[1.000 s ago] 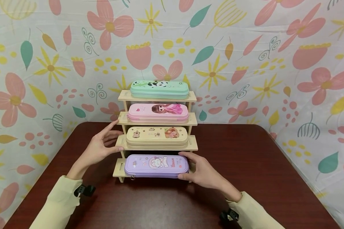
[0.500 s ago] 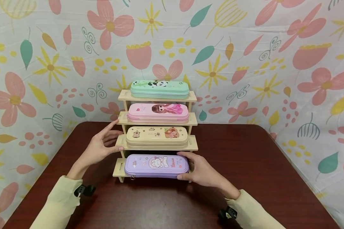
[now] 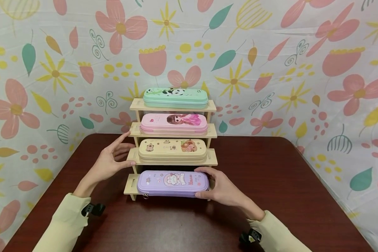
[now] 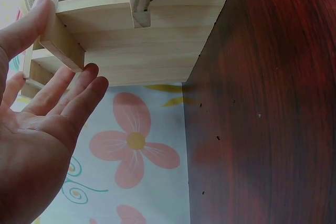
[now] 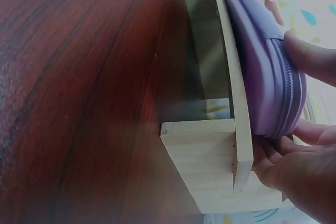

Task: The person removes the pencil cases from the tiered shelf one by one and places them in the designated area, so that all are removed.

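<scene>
Head | purple case (image 3: 171,183) | between hands (image 3: 107,161) (image 3: 224,188) | right one grips its end

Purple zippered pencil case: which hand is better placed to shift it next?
Probably the right hand: it grips the purple case at its right end. The left hand is at the left side of the pale wooden rack.
</scene>
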Demonstrator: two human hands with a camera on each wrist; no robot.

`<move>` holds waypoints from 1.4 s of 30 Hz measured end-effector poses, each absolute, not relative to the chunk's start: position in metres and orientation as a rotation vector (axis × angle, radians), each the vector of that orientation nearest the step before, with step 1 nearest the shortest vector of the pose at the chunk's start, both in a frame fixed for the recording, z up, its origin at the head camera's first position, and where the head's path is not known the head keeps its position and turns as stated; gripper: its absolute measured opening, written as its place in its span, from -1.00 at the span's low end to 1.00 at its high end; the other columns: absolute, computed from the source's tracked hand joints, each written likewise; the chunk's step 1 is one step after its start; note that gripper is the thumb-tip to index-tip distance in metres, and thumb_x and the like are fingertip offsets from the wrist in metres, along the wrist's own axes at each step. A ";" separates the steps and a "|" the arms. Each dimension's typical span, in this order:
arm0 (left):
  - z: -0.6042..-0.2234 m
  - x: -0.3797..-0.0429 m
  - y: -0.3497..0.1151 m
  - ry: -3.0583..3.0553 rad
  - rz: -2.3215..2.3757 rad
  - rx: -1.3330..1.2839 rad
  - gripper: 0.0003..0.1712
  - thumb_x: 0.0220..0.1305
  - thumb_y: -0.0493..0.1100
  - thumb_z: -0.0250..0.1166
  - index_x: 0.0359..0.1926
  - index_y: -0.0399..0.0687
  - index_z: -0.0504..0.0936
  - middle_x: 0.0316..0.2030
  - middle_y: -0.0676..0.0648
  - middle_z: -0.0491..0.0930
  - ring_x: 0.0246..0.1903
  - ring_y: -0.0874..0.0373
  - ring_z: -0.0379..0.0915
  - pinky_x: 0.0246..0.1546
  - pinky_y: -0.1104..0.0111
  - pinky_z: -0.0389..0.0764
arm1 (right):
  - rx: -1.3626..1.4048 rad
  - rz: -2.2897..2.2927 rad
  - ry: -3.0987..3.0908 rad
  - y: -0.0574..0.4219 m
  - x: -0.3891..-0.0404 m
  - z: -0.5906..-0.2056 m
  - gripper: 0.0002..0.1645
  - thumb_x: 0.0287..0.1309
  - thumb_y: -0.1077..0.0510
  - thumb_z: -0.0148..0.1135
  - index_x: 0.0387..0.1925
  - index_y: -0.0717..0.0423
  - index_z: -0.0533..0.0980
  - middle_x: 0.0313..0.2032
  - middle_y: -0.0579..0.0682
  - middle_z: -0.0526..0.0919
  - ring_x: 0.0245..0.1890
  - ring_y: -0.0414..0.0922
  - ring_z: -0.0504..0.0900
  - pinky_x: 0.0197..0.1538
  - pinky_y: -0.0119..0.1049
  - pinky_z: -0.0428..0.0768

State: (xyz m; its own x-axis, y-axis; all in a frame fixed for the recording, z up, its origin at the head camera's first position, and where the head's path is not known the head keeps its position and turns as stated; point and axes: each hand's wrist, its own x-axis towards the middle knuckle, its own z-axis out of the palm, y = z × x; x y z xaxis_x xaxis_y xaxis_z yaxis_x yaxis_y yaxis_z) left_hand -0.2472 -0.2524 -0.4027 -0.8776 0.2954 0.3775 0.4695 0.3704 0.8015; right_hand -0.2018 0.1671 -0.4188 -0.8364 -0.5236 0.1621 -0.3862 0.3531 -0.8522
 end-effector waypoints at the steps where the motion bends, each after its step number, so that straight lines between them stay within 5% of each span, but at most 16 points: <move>1: -0.403 -0.247 -0.253 -2.455 -1.521 -0.693 0.22 0.17 -0.36 0.60 0.69 0.26 0.13 0.22 -0.26 0.60 0.25 -0.19 0.53 0.21 0.18 0.61 | -0.837 -1.490 2.474 0.167 -0.202 -0.419 -0.17 0.02 0.13 0.68 0.31 0.22 0.51 0.11 0.10 0.60 -0.03 -0.03 0.63 0.04 -0.31 0.59; 7: -0.403 -0.248 -0.253 -2.443 -1.536 -0.700 0.21 0.18 -0.36 0.60 0.69 0.27 0.12 0.22 -0.26 0.60 0.26 -0.19 0.53 0.22 0.02 0.57 | -0.820 -1.514 2.445 0.167 -0.202 -0.416 -0.12 -0.02 0.14 0.71 0.32 0.25 0.50 0.14 0.12 0.61 0.02 -0.02 0.64 0.09 -0.34 0.59; 14: -0.403 -0.247 -0.254 -2.429 -1.552 -0.711 0.21 0.18 -0.38 0.59 0.69 0.24 0.12 0.22 -0.27 0.60 0.26 -0.21 0.52 0.20 0.27 0.62 | -0.789 -1.548 2.396 0.168 -0.201 -0.413 -0.05 -0.06 0.13 0.73 0.35 0.33 0.49 0.15 0.15 0.63 0.04 0.00 0.64 0.08 -0.36 0.59; 30: -0.406 -0.249 -0.254 -2.426 -1.549 -0.723 0.21 0.19 -0.37 0.59 0.69 0.24 0.12 0.22 -0.26 0.60 0.25 -0.20 0.53 0.21 0.11 0.60 | -0.819 -1.599 2.377 0.171 -0.201 -0.415 -0.13 -0.01 0.19 0.70 0.34 0.25 0.52 0.05 0.11 0.67 -0.08 -0.02 0.67 -0.04 -0.27 0.67; 34: -0.406 -0.249 -0.254 -2.427 -1.550 -0.721 0.21 0.19 -0.37 0.59 0.69 0.24 0.12 0.22 -0.26 0.60 0.25 -0.20 0.53 0.21 0.23 0.61 | -0.787 -1.627 2.357 0.171 -0.200 -0.415 -0.11 -0.03 0.21 0.70 0.35 0.25 0.51 0.03 0.12 0.68 -0.09 0.00 0.67 -0.15 -0.24 0.72; 42: -0.405 -0.249 -0.253 -2.427 -1.552 -0.721 0.21 0.18 -0.36 0.60 0.69 0.24 0.13 0.21 -0.26 0.60 0.25 -0.20 0.53 0.22 0.08 0.59 | -0.772 -1.708 2.275 0.173 -0.197 -0.416 -0.19 0.07 0.26 0.63 0.36 0.21 0.51 0.03 0.21 0.65 -0.26 0.06 0.71 -0.38 0.09 0.76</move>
State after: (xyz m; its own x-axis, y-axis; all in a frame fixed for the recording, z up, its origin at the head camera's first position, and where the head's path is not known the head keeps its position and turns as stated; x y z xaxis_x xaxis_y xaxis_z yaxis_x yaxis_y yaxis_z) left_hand -0.2490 -0.2533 -0.4054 -0.8683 0.3046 0.3914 0.4831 0.3407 0.8066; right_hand -0.1967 0.1731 -0.4159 -0.8454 -0.5120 0.1521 -0.2889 0.1990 -0.9364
